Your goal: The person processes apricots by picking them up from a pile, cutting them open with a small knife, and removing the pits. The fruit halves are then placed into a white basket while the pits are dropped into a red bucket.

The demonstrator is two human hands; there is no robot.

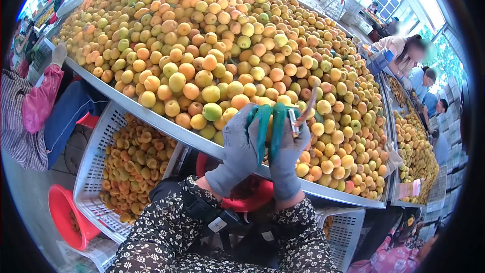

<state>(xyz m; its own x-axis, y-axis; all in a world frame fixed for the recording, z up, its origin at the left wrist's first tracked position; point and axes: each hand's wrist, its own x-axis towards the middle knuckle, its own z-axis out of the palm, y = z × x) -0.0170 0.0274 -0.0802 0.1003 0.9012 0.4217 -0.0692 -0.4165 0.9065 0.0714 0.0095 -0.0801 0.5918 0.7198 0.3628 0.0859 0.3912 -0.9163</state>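
My left hand, in a grey glove with green-coated fingers, is closed around an apricot, of which a yellow sliver shows between my hands. My right hand, gloved the same way, is closed on a small tool with a curved brown handle and a shiny metal part. Both hands meet over the near edge of a metal-rimmed table heaped with whole apricots. My fingers hide most of the held fruit and the tool's working end.
A white crate of split apricots stands below left, beside a red bucket. Another red container sits beneath my forearms, and a second white crate is at lower right. Other people work at left, across the table and at right.
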